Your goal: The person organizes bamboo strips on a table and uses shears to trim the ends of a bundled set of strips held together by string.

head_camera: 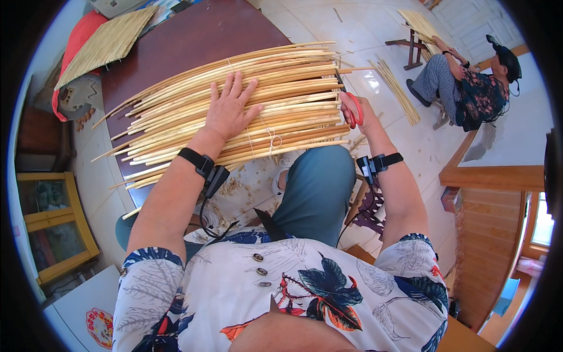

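Note:
A mat of pale and tan plant stalks (299,115), bound crosswise with thin string, lies over the edge of a dark red table (193,48) and reaches towards my knees. My left hand (231,105) rests flat on the stalks, fingers spread, holding nothing. At the mat's right end, my right hand (367,122) grips red-handled scissors (355,108). The dark blades point up along the stalk ends, partly hidden by them. One brownish stalk (358,69) sticks out beyond the others. A loop of string (275,138) shows near the mat's front edge.
Loose stalks (396,92) and cut bits (233,187) lie on the tiled floor. A finished-looking mat (110,44) leans at the table's far left. At the right, another person (473,88) sits handling stalks on a wooden stand (413,48). A yellow-framed cabinet (61,218) stands left.

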Motion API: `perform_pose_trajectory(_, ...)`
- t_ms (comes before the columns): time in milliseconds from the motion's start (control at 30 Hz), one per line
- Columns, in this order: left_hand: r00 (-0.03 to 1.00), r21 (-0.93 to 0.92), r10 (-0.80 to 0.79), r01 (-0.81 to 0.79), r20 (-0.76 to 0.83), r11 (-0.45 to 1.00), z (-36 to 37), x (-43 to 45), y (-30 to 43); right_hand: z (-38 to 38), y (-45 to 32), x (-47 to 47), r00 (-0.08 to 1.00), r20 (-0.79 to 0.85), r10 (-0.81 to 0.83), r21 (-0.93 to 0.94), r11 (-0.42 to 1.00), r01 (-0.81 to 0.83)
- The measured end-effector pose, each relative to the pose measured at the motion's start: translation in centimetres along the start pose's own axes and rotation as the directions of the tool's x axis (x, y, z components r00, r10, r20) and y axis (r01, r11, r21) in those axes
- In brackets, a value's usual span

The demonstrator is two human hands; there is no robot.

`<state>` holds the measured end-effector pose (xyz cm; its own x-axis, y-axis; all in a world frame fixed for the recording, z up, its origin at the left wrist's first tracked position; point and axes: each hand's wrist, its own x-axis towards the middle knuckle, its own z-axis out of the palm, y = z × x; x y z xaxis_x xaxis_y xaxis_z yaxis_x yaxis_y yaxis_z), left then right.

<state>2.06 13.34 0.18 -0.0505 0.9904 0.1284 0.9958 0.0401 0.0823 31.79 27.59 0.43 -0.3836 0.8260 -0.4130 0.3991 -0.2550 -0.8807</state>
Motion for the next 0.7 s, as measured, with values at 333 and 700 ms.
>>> perform_pose_trajectory(333,1.000,-0.021,0.018,-0.019,-0.011,1.000,0.2,0.1,0.0,0.1,0.3,-0.2,0.999,-0.017,-0.049,-0.004,0.999,0.049)
perform_pose_trajectory(700,0.999,-0.028,-0.023,0.024,0.045,0.999,0.0,0.1,-0.1,-2.1,-1.5,-2.3,0.985,0.117,0.124,-0.096,0.989,-0.113)
